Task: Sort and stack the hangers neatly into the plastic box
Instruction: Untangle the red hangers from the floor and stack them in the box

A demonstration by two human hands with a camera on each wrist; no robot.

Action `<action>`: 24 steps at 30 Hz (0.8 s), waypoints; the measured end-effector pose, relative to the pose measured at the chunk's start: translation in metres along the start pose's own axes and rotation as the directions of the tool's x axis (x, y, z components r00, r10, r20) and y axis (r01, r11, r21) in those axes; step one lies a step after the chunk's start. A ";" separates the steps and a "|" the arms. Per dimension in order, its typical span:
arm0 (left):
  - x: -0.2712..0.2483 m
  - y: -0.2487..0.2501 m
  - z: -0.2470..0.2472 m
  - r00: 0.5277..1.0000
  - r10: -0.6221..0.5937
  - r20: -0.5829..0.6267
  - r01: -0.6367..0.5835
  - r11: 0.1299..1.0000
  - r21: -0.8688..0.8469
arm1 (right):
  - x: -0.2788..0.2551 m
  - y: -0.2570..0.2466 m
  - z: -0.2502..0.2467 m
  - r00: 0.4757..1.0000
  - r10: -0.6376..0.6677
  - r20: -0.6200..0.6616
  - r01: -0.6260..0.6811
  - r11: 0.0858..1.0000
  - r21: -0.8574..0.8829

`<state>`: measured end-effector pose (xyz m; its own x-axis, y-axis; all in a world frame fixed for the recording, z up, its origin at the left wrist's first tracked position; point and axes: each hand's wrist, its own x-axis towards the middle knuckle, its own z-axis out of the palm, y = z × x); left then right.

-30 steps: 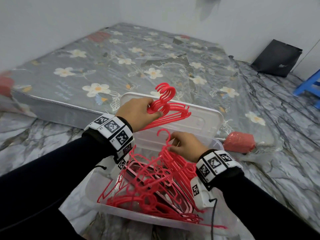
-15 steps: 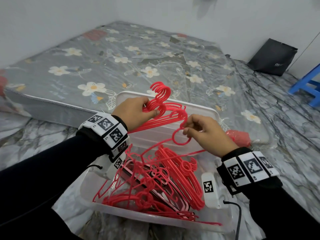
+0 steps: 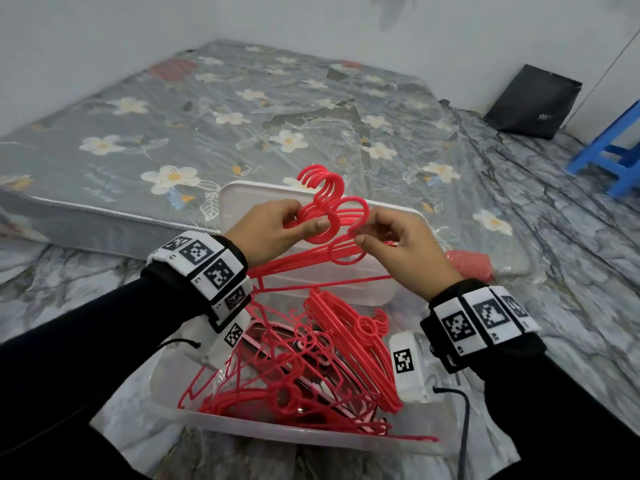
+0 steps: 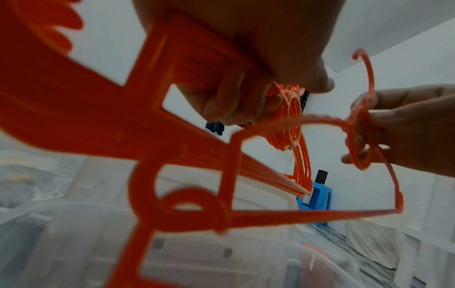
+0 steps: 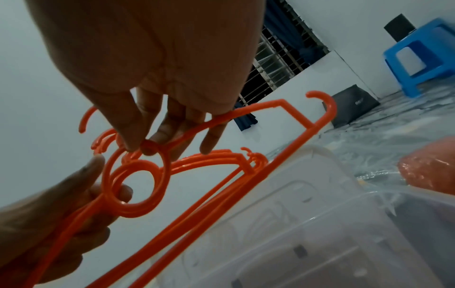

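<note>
Hangers are partly gathered, not yet stacked. In the head view the left hand [image 3: 277, 226] has its fingers [image 3: 320, 225] curled round a bundle of red hangers [image 3: 323, 194] at the necks, hooks pointing to 12 o'clock. At 3 o'clock from it, the right hand [image 3: 403, 247] pinches the ring of a single hanger [image 3: 346, 254] between thumb and fingertips, holding it just beside the bundle; the right wrist view shows its ring overlapping the bundle's rings, so it looks about to be nested in, though not yet aligned.

Outward and down at 6 o'clock, the plastic box [image 3: 346, 441] sits on the floor and holds the remaining hangers [image 3: 311, 368]: one small group near the right hand's wrist lies in some order, the others are a loose tangle pointing different ways. At 12 o'clock behind the hands the lid [image 3: 391, 289] leans against a mattress [image 3: 207, 116].

My judgement: the sorting is roughly midway. Most hangers still need collecting, and the aligned bundle must yet be laid flat in the box.
</note>
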<state>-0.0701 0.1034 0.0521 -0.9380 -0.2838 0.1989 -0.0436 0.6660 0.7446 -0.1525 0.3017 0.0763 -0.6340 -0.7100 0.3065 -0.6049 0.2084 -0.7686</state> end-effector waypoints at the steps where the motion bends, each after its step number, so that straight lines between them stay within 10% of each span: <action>1: -0.001 0.001 0.001 1.000 0.007 0.016 -0.007 1.000 -0.013 | 0.000 -0.001 0.000 1.000 -0.006 -0.013 0.006 1.000 -0.007; 24: -0.009 0.008 0.003 0.983 0.097 0.158 -0.103 0.994 0.030 | 0.000 -0.001 0.009 0.994 0.019 -0.105 -0.005 0.991 0.135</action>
<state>-0.0627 0.1130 0.0541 -0.9802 -0.1055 0.1674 0.0430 0.7121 0.7008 -0.1477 0.2951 0.0718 -0.6928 -0.6311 0.3488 -0.5310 0.1193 -0.8389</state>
